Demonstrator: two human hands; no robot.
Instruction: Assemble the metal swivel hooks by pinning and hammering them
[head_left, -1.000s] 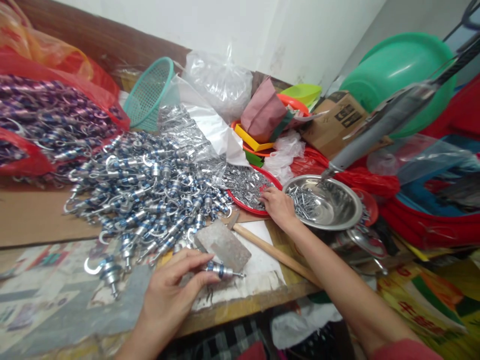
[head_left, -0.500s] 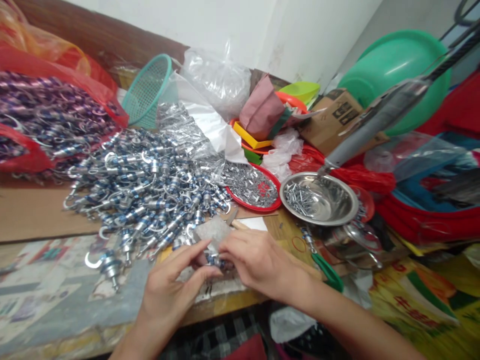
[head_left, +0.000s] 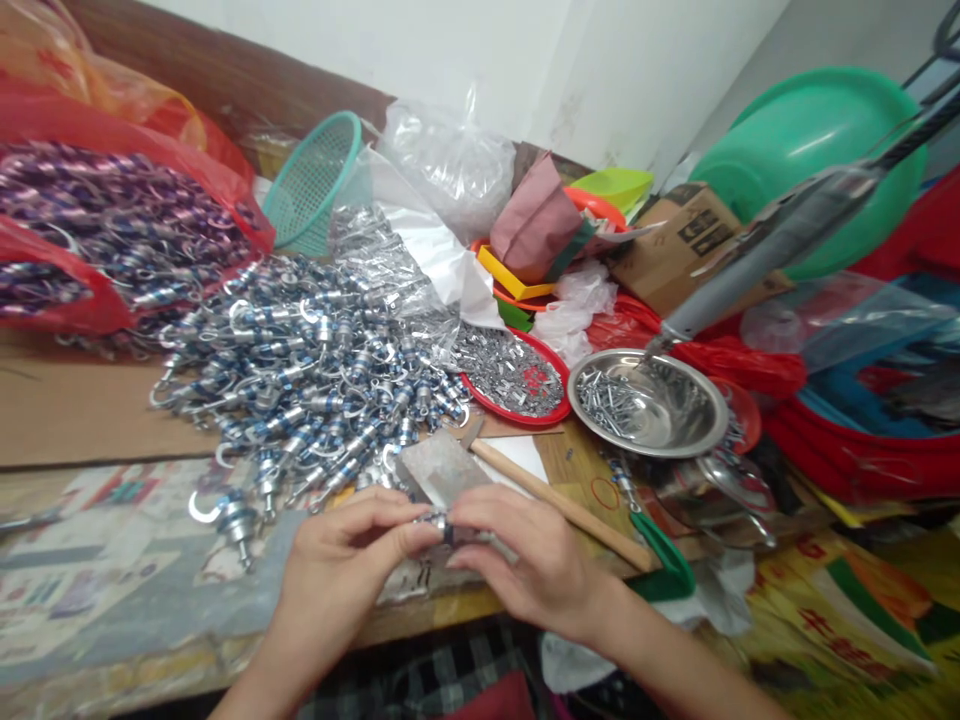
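Note:
My left hand (head_left: 349, 555) pinches a small silver-and-blue metal hook fitting (head_left: 441, 524) between thumb and forefinger at the bench's front edge. My right hand (head_left: 525, 545) has its fingers curled round the other end of the same fitting, which they largely hide. Just behind the fingertips lies a grey metal block (head_left: 442, 468). A hammer's wooden handle (head_left: 566, 508) stretches from beside the block toward the lower right. Left of my hands, one fitting with a hook (head_left: 237, 525) stands apart from a large pile of similar fittings (head_left: 315, 360).
A red tray (head_left: 564, 400) holds small metal pieces. Beside it, a steel bowl (head_left: 686, 405) contains pins, under a grey hanging tool (head_left: 765, 250). At the left is a red bag (head_left: 247, 215) of fittings. A teal basket (head_left: 311, 180) and cardboard box (head_left: 667, 240) stand behind.
My hands have shifted slightly, with the right hand's thumb now lower and farther from its fingers. More of the hammer handle and block shows. The whole view has moved a little.

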